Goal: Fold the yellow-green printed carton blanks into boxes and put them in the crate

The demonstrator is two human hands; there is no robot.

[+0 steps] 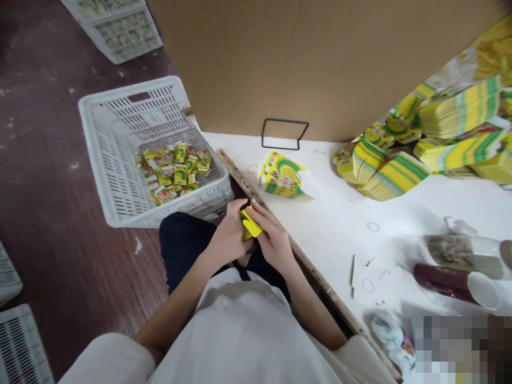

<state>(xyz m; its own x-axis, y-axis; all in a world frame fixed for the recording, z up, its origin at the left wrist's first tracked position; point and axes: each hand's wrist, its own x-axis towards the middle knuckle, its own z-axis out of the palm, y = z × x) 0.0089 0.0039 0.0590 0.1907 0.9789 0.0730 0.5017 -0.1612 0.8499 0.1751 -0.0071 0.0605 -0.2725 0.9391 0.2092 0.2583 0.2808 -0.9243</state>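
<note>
Between my two hands, above my lap at the table's edge, is a small yellow box [251, 224] with its flap raised. My left hand [231, 229] wraps round it from the left. The fingers of my right hand [272, 234] press on its upper right side. Just beyond my hands, a short stack of flat printed yellow and green cartons [281, 175] lies on the white table [328, 229]. To the left stands a white plastic crate [120, 160] holding a heap of small yellow boxes [178, 170].
A large brown cardboard sheet [272, 64] rises behind the table, with a black wire frame [285, 134] at its foot. Bundles of flat cartons [394, 173] lie at right, near a maroon cup [444, 282] and a clear jar [452, 250]. More crates [124, 34] stand on the floor.
</note>
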